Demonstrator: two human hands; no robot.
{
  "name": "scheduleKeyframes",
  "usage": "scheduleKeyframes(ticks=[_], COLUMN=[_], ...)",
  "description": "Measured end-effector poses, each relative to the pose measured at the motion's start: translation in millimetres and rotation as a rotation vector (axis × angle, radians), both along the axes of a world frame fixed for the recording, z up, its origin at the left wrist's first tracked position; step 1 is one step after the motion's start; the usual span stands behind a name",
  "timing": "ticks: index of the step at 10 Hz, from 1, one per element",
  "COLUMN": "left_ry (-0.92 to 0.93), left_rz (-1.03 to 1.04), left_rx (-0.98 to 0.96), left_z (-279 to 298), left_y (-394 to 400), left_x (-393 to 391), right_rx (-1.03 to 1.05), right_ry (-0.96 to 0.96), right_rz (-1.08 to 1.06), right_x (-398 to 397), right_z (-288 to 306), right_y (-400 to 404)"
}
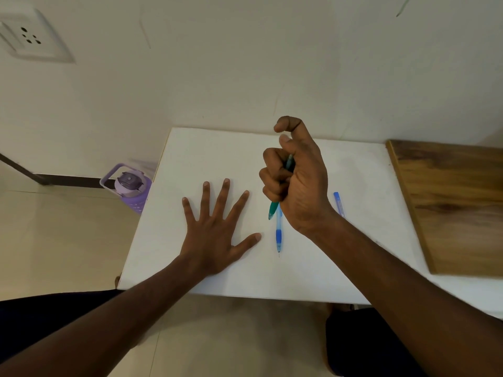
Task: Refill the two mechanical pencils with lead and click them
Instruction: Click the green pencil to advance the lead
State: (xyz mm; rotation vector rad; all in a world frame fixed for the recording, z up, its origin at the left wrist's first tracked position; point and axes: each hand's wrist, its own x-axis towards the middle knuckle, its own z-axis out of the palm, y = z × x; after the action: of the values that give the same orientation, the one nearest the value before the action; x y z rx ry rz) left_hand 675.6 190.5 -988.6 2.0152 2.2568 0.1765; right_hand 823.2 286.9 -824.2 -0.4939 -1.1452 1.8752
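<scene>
Your right hand [295, 180] curls in a fist round the green pencil [275, 208], tip down, above the middle of the table [353, 262], thumb bent over its top end as if to click; your left hand [215, 227] lies flat with fingers spread toward the left edge. Press the thumb straight down along the barrel, in short clicks, and watch the tip for lead. Keep clear of the blue pencil [278, 235] lying just below your fist, and the blue lead tube [339, 204] toward the right edge.
</scene>
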Motion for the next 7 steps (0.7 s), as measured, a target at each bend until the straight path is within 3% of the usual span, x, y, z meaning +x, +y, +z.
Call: scheduleKeyframes(ticks=[7], left_ry=[0.0], left_rz=[-0.002], left_rx=[0.034], left_z=[-3.7], left_y=[-0.5], left_x=[-0.8], right_rx=[-0.046], right_ry=[-0.016], right_rz=[-0.084], right_x=[-0.4], right_z=[-2.4], right_y=[3.4])
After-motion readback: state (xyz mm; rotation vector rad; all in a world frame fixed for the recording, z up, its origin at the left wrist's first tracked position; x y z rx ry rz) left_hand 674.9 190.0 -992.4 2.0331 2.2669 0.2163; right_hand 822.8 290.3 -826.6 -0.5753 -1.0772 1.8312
